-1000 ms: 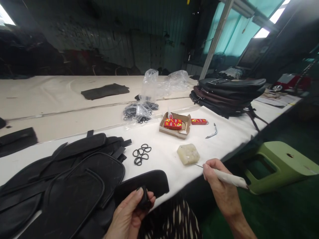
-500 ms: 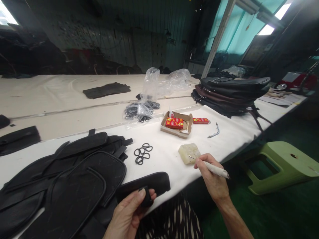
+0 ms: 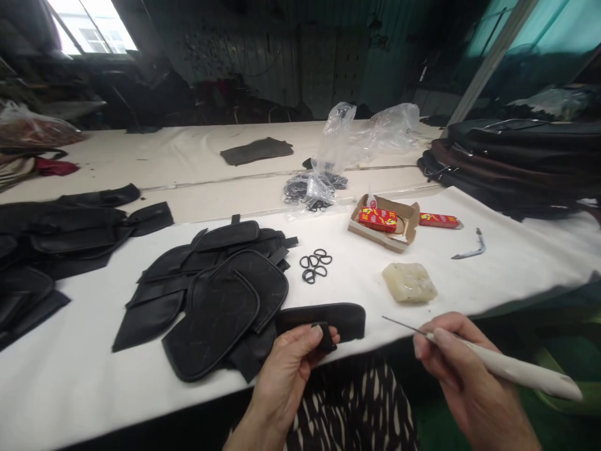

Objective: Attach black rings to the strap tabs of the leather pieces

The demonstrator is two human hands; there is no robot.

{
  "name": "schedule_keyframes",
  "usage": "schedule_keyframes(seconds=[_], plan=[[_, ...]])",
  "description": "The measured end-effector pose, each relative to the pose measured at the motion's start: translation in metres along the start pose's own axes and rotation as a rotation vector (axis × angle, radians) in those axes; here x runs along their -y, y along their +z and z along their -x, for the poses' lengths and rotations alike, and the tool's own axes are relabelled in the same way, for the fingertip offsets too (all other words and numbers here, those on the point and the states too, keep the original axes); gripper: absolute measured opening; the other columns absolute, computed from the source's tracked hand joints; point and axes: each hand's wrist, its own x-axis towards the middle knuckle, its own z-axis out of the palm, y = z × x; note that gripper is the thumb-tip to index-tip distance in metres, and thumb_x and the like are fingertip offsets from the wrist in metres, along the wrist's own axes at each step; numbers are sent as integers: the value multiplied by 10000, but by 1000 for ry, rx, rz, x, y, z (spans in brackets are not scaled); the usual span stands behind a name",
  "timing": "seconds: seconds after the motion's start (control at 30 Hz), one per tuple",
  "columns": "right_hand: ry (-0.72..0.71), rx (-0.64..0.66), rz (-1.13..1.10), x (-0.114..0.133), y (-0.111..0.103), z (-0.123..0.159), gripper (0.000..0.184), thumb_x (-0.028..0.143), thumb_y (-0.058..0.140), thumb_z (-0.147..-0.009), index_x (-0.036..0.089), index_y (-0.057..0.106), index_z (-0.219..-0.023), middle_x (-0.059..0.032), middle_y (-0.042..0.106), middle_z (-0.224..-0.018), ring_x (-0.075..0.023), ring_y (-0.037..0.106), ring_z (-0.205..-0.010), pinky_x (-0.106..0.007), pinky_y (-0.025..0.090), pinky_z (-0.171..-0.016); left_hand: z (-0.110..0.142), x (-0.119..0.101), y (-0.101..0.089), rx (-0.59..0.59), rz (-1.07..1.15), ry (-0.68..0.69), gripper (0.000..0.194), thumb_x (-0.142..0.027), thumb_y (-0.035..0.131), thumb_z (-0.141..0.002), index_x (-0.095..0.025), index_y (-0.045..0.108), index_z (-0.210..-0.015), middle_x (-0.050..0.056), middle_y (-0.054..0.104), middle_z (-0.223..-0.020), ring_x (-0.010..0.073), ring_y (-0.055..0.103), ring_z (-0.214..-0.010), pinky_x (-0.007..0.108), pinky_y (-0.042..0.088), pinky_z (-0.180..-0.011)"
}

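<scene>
Between left fingers, partly hidden black piece; right fingers around pale-handled awl.

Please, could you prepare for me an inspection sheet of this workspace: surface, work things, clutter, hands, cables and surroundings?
Surface: table with white covering on the near side.
Work things: small black piece, thin-tipped tool, black panels piled, loose black rings.
Clutter: yellowish block, cardboard box holding a red packet, clear plastic bags, stacked dark bags at right.
Hands: left hand pinches the small black piece; right hand grips the tool, its tip apart from the block.
Cables: nothing seen clearly.
Surroundings: dark background, bright window upper left.
</scene>
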Motion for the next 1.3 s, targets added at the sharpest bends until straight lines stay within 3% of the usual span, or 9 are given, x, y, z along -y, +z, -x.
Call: schedule_keyframes(seconds=[0.13, 0.33, 0.5, 0.77, 1.03, 1.3], plan=[[145, 147, -77, -7, 28, 12, 260, 403, 614, -802, 191, 534, -675, 4, 527, -613, -87, 282, -488, -206, 240, -439, 0, -1, -2, 52, -21, -18, 180, -210, 790, -596, -73, 737, -700, 131, 732, -783, 182, 658, -754, 235, 494, -746], [158, 197, -131, -20, 48, 7, 253, 391, 600, -827, 189, 515, -701, 17, 533, -630, -85, 297, -516, -204, 250, -473, -1, -1, -6, 134, -46, -21, 189, -217, 752, -646, -62, 742, -753, 125, 727, -771, 180, 641, -762, 243, 472, -767], [161, 241, -132, -22, 54, 5, 243, 378, 584, -846, 185, 513, -718, 23, 543, -641, -78, 289, -515, -205, 249, -479, 1, -2, -6, 207, -68, 5, 152, -208, 697, -707, -76, 742, -767, 113, 722, -778, 180, 635, -773, 252, 458, -787], [170, 275, -145, -26, 59, 4, 255, 387, 577, -851, 188, 489, -720, 27, 549, -640, -74, 266, -499, -219, 212, -467, 1, -3, -5, 178, -87, 2, 203, -259, 754, -647, -75, 740, -731, 127, 711, -765, 202, 623, -768, 284, 458, -789], [169, 329, -125, -27, 62, 0, 250, 386, 567, -848, 183, 497, -720, 22, 578, -642, -63, 254, -460, -210, 203, -450, 0, -2, -7, 205, -84, 19, 158, -230, 682, -729, -82, 735, -724, 108, 708, -759, 177, 617, -761, 262, 458, -785], [107, 534, 164, -7, 50, -16, 133, 295, 601, -793, 183, 558, -736, -4, 623, -684, -146, 539, -656, -250, 404, -606, 0, 1, -5, 181, -96, 58, 198, -236, 631, -771, -90, 714, -665, 76, 676, -654, 153, 590, -669, 265, 446, -744]])
